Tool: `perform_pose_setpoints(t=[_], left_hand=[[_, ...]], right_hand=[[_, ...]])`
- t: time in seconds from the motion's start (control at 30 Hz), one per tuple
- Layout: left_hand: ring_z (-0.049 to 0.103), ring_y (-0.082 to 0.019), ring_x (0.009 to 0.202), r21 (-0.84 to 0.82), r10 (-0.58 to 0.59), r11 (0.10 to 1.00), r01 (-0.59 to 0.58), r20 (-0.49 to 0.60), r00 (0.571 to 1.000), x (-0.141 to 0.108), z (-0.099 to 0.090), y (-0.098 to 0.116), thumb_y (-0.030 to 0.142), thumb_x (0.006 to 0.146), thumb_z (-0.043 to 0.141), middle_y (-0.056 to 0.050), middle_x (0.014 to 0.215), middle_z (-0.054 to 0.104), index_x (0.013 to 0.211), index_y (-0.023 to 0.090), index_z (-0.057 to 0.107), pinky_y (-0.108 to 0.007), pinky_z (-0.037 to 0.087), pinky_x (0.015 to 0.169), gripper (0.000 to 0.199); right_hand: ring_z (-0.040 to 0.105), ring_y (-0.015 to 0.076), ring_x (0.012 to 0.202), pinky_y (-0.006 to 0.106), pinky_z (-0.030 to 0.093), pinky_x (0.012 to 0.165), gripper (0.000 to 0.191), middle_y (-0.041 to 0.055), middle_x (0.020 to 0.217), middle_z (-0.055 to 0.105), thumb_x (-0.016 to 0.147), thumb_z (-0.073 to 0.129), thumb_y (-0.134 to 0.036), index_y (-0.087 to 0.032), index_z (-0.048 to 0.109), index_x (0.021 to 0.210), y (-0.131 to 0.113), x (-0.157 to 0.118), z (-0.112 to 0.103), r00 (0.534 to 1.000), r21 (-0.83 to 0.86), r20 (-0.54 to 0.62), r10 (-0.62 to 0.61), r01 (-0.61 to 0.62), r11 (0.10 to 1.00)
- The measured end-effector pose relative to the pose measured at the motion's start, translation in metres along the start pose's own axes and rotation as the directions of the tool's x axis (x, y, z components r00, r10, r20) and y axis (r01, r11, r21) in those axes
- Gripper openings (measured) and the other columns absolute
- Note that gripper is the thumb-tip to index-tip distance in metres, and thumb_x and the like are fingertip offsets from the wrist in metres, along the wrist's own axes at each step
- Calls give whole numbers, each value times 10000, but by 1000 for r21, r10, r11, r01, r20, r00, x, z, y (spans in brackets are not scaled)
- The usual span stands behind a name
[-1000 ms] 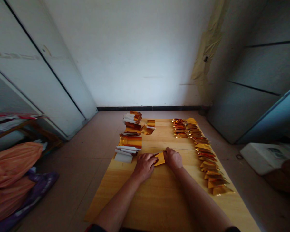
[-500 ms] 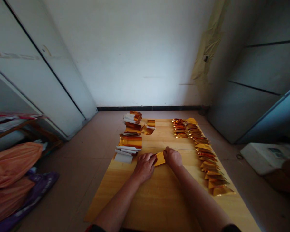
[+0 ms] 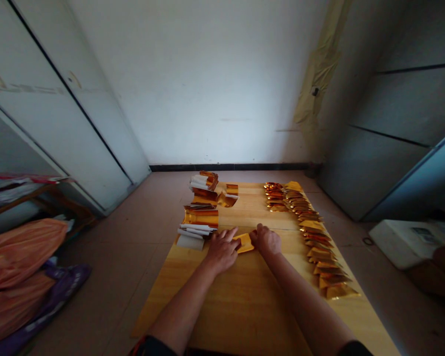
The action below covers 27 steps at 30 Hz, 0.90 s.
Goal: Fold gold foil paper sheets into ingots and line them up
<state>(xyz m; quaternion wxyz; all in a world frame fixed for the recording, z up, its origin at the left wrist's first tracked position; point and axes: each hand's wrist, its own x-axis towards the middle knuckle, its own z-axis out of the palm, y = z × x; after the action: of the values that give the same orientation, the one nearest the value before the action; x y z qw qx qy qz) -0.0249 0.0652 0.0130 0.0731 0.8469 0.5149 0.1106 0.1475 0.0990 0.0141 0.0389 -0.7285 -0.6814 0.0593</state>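
"What are the grips doing?"

"The left grip (image 3: 222,251) is wide, its fingers fanned out and its thumb side just at the edge of a small folded sheet of shiny gold foil (image 3: 244,243). The right grip (image 3: 265,241) is narrower, curled down over the sheet's right end. I can't tell whether it's actually pinching the foil."

"Where's the sheet?"

"Between the two grips, on a pale yellow wooden tabletop (image 3: 230,311)."

"And around it?"

"At about ten o'clock from the hands, just beside the left fingers, there's a stack of white-backed gold strips (image 3: 196,231). From about one to four o'clock runs a long, overlapping row of folded gold foil triangles (image 3: 319,249)."

"Where could this go wrong?"

"The foil looks like the weak point. It seems thin, so uneven pressure could crease or tear it, and its glossy face could let it slip between the grips and skew a fold. The spread left fingers are also close to the stack, so a careless sideways sweep could knock those strips out of line. On the other side, the triangles overlap closely. If the right forearm swung out, it could catch a few and disturb the row."
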Motion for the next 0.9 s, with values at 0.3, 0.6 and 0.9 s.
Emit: perform_pose_setpoints(t=[0.3, 0.6, 0.9], left_hand=[[502, -282, 1045, 69, -51, 996, 52, -18, 999, 20, 10, 23, 266, 800, 587, -123, 1023, 644, 872, 168, 711, -443, 386, 893, 174], [462, -263, 1131, 69, -100, 992, 107, -101, 990, 1, 24, 20, 252, 823, 570, -81, 1205, 575, 1101, 219, 595, -437, 366, 946, 280], [451, -266, 1169, 53, -107, 992, 114, -128, 986, -5, 28, 19, 247, 828, 561, -69, 1292, 542, 1181, 239, 537, -449, 355, 938, 353]], right_hand=[[632, 158, 729, 234, 330, 536, 253, 46, 932, 592, 898, 455, -433, -195, 489, 976, 9, -2, 17, 991, 22, -119, -57, 60, 998], [573, 140, 812, 231, 353, 620, 172, 39, 999, 582, 873, 493, -328, -212, 517, 999, 25, 0, 18, 988, 186, -142, -66, 92, 978], [367, 288, 1237, 415, 319, 935, 618, 90, 1382, 431, 654, 694, -407, -244, 493, 1214, 16, -31, 15, 982, 249, -168, -83, 123, 961]])
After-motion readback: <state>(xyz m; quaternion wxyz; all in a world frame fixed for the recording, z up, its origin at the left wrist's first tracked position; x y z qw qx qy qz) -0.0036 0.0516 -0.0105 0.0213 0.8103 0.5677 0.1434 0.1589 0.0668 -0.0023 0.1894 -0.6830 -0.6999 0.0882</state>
